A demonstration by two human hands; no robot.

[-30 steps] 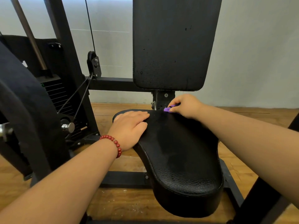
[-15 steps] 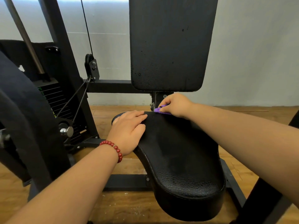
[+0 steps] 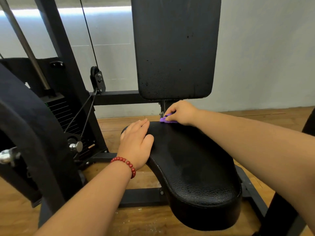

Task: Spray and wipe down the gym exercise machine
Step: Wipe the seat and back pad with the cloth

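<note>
Right hand first: the grip is curled in, fingers and thumb pinching a small purple cloth that's bunched into a wad. The wad sits on the far edge of the seat pad, right by the metal post behind the seat. Left hand isn't gripping anything, fingers straight and close together, palm flat on the seat's far left corner, red bead bracelet on the wrist just off the seat's left edge. Seat is black and pebbly, long axis running away from the camera, rounded near end pointing back at the person and a bit right. Back pad stands upright just beyond the seat's far end. Weight stack and pulley are off to the seat's left, wood floor underneath
</note>
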